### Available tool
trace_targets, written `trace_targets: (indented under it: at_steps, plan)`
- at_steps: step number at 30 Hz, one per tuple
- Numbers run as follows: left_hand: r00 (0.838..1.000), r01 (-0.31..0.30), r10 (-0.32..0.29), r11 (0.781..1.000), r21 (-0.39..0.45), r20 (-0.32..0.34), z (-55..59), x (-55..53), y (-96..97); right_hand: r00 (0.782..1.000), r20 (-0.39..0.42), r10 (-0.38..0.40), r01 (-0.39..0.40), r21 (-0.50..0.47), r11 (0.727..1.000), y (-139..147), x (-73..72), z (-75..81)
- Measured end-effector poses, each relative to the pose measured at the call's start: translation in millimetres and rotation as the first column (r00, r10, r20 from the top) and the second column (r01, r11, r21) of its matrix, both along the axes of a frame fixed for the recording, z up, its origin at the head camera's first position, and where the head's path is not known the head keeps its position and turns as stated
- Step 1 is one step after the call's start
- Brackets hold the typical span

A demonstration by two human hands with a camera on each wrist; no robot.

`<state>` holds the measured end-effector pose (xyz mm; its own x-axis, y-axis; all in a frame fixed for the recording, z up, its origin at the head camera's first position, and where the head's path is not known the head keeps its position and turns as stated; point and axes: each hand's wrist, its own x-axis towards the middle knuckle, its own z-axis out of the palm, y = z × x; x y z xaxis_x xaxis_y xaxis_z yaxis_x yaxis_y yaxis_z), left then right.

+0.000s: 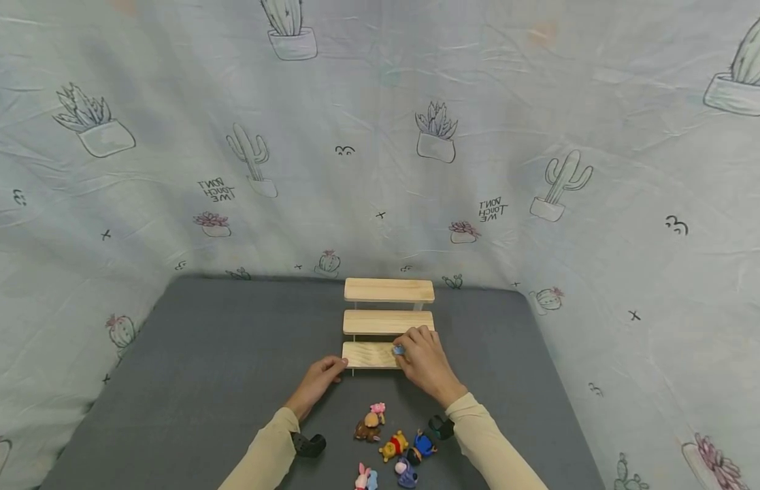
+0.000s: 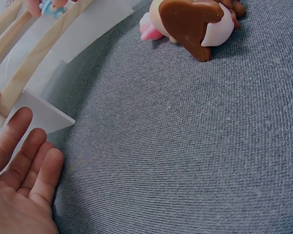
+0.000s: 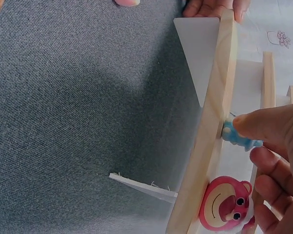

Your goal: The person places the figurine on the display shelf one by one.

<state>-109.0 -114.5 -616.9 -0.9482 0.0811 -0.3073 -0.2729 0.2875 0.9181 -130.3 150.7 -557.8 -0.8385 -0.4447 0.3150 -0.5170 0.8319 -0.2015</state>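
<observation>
A three-tier display stand with pale wooden boards stands at the back of the table; its lowest board is nearest. My right hand pinches a small light-blue figurine between thumb and fingers, right at the lowest board's top. Beside it on that board, a pinkish-red bear figurine shows in the right wrist view, hidden behind the hand in the head view. At the board's left end my left hand rests its thumb against the wood, its other fingers extended alongside the white side support.
In front of the stand lie several toy figurines: a brown one, a pink one, a yellow bear in red, a blue one, a purple donkey and a pink-eared one. A patterned curtain hangs behind the grey table.
</observation>
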Motion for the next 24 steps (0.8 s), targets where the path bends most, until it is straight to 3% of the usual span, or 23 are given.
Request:
trace_targets:
  at_steps: [12, 24]
  plan:
    - [1.0, -0.01, 0.01, 1.0, -0.007, 0.003, -0.9, -0.5, 0.8, 0.999, 0.043, -0.016, 0.017, -0.016, 1.0, 1, 1.3, 2.4]
    - [1.0, -0.008, 0.008, 1.0, -0.006, 0.007, 3.3, 1.0, 0.8, 0.997, 0.072, 0.037, -0.019, -0.241, 0.97, 1, 6.5, 19.8]
